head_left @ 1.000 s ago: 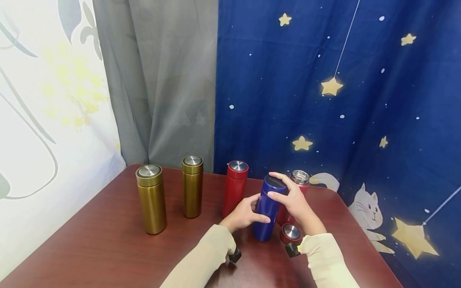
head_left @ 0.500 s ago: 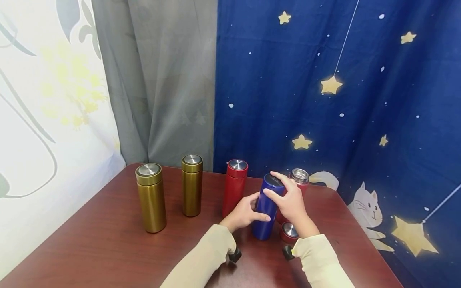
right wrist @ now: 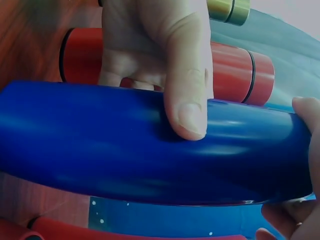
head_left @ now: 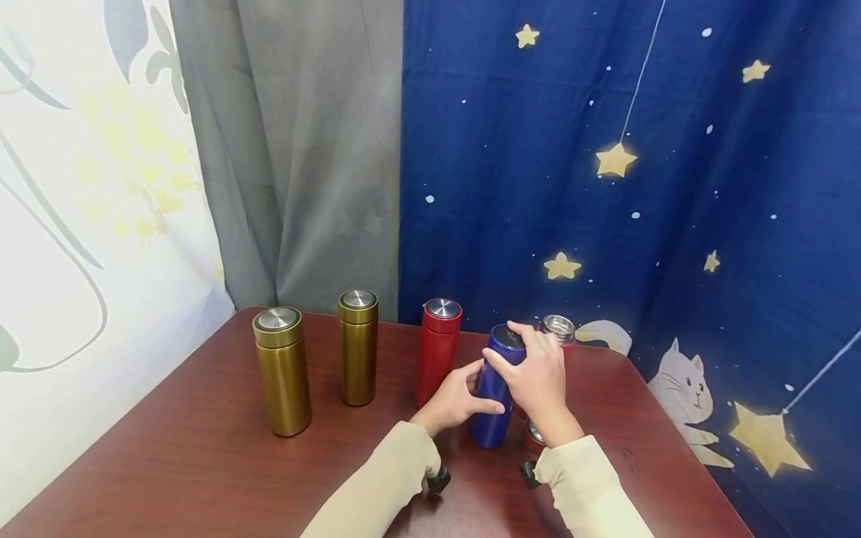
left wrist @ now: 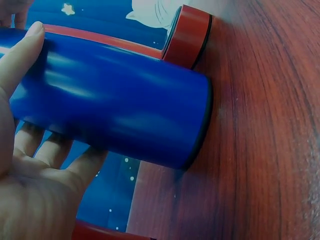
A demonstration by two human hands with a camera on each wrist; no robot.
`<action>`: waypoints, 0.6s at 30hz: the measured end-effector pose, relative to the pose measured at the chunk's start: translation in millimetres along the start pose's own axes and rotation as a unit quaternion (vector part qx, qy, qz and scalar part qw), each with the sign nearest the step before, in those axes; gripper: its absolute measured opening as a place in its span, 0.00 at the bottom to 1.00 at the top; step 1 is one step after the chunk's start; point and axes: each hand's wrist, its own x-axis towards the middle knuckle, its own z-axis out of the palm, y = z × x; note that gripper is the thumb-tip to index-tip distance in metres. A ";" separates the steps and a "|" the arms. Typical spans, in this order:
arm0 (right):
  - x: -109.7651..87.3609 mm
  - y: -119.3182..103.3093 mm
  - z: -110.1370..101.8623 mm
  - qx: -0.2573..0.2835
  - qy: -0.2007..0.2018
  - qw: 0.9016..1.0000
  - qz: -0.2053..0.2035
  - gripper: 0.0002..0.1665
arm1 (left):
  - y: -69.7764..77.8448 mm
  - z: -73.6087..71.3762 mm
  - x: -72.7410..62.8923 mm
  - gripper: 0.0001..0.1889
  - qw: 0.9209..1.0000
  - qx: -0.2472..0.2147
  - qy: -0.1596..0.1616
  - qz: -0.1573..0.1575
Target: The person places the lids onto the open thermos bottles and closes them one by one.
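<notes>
A blue thermos flask [head_left: 491, 422] stands slightly tilted at the right of the table. My left hand [head_left: 452, 400] grips its body, thumb across the near side and fingers behind. My right hand [head_left: 543, 377] holds the flask's top, with thumb and fingers around the dark-topped lid [head_left: 508, 338]. In the left wrist view, the flask's black-edged base [left wrist: 205, 120] is right at the table. Behind my right hand stands an open red flask [head_left: 560, 329], its steel mouth showing. A red lid [head_left: 533, 441] lies beside the blue flask, partly hidden by my right wrist.
A capped red flask [head_left: 437, 359] stands just left of the blue one. Farther left are two gold flasks, a slimmer one [head_left: 359, 359] and a wider one [head_left: 284, 381]. Curtains hang behind the dark red wooden table [head_left: 202, 463].
My right hand has turned around the blue flask's top, its wrist and forearm swinging left to cover more of the red lid. My left hand keeps its grip in nearly the same place.
</notes>
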 end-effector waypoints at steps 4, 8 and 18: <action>2.1 -2.9 -0.7 -0.036 0.005 0.999 0.005 0.37 | -0.3 1.8 1.0 0.40 1.000 -0.004 -0.001 0.008; 2.8 -6.1 1.7 -0.067 0.017 0.997 0.020 0.38 | -1.0 1.9 1.5 0.38 1.000 -0.006 -0.005 0.016; 3.5 -8.2 -1.2 -0.046 -0.025 0.998 0.042 0.41 | 0.1 -0.9 -0.2 0.40 1.000 0.001 -0.007 0.004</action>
